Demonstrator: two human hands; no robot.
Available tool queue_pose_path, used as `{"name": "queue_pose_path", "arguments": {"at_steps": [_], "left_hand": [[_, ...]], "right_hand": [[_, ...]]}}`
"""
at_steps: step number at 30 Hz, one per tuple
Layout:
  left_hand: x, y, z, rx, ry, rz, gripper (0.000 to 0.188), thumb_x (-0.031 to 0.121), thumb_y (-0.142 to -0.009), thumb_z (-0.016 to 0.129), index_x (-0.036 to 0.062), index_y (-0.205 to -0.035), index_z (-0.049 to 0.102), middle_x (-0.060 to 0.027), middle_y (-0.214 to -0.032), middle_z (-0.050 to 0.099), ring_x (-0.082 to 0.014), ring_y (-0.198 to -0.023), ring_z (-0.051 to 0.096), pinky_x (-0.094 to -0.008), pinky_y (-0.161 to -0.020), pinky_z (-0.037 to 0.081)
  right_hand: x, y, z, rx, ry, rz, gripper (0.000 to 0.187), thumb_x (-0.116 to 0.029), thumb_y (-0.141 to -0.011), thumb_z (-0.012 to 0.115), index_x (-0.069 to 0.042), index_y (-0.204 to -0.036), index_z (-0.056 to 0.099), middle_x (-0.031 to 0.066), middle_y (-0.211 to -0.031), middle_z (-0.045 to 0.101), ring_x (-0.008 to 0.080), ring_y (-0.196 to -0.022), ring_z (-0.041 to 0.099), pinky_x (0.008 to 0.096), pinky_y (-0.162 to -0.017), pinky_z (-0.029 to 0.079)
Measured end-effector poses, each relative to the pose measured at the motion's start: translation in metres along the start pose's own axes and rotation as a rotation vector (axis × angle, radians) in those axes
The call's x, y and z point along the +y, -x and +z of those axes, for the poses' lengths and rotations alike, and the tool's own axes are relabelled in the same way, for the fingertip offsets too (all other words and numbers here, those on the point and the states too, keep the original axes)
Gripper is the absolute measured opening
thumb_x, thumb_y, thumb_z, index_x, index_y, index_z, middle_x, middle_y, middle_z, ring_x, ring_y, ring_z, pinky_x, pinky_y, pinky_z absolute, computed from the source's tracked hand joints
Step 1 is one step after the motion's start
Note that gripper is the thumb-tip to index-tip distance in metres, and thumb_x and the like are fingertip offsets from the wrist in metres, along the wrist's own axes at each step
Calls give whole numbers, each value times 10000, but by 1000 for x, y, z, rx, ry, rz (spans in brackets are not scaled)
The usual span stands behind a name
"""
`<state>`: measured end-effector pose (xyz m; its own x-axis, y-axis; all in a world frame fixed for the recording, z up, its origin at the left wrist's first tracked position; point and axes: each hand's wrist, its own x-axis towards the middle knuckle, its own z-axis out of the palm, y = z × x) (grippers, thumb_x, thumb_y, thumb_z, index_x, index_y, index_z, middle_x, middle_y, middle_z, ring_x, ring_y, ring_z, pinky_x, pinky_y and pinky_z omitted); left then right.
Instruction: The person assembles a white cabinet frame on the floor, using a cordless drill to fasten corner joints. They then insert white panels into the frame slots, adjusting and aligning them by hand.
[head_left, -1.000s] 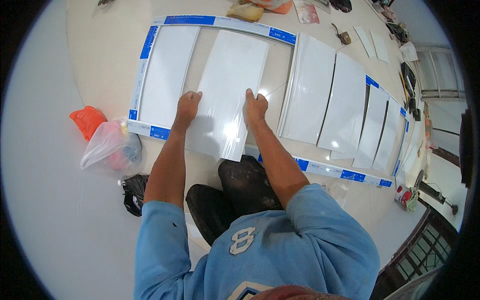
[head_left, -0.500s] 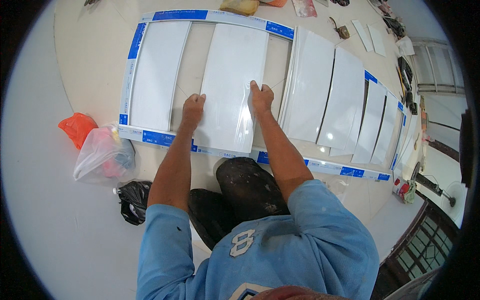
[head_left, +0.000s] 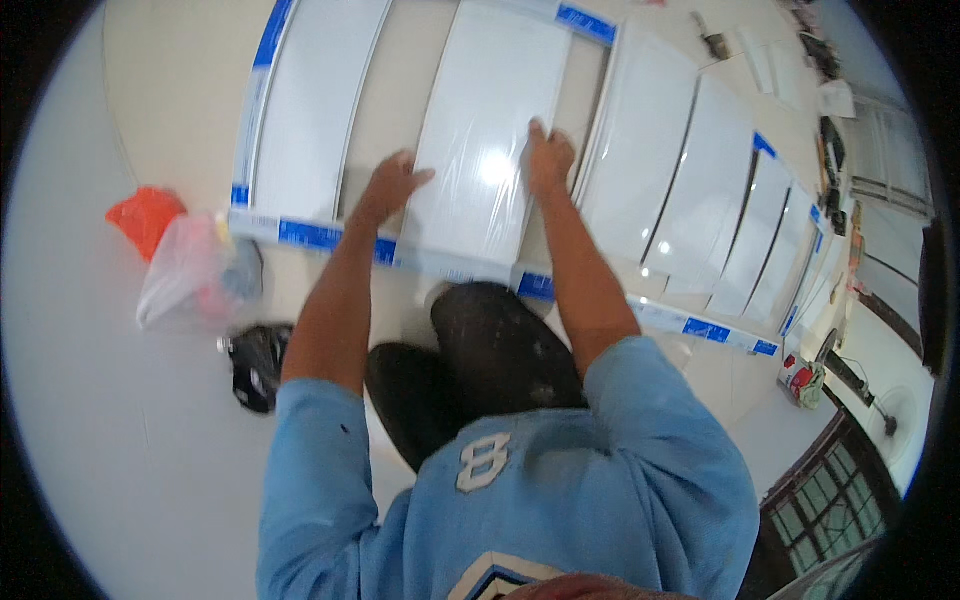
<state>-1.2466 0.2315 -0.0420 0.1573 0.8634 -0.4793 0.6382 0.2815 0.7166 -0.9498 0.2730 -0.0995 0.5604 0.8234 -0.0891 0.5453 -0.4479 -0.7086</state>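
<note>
White panel [head_left: 487, 125]: lying between left hand [head_left: 388, 187] and right hand [head_left: 549, 166]; looking light, stiff, slippery.
Long edges [head_left: 442, 90]: probably offering the best hold.
Hands: both resting part-open at those edges; whether gripping, cannot tell.

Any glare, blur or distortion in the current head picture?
Head view: blur softens the left hand and right hand; head view: glare whitens a spot on the panel between them; head view: fisheye bends the blue-and-white frame, corners black.

Translucent bag [head_left: 185, 275], orange bag [head_left: 146, 220] at its upper left, black bag [head_left: 258, 370] below it, fan [head_left: 889, 425] well right of it
</note>
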Motion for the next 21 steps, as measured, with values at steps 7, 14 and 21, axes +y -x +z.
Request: {"name": "queue_pose_path", "arguments": {"at_steps": [7,14,21], "left_hand": [[-35,35,-18,-289,-17,-5,316,224,-939,789,-8,-1081,626,-90,-903,695,-161,-824,650,-365,-775,581],[-4,46,1,-253,38,-92,264,208,-959,754,10,-1048,604,-119,-900,698,-169,-772,677,-378,-688,606],[11,49,38,-307,317,-82,345,207,-975,731,-16,-1213,617,-172,-930,731,-217,-773,717,-371,-646,626]], "right_hand": [[0,8,-6,-189,-486,163,393,-259,-967,804,-83,-726,548,0,-743,507,118,-652,411,335,-551,363],[11,3,-24,-136,-283,124,394,-325,-978,778,25,-828,675,55,-794,591,182,-760,529,385,-701,486],[40,-17,-45,-62,-159,76,582,-392,-926,801,158,-1079,687,233,-1022,716,347,-1003,678,457,-930,534]]}}
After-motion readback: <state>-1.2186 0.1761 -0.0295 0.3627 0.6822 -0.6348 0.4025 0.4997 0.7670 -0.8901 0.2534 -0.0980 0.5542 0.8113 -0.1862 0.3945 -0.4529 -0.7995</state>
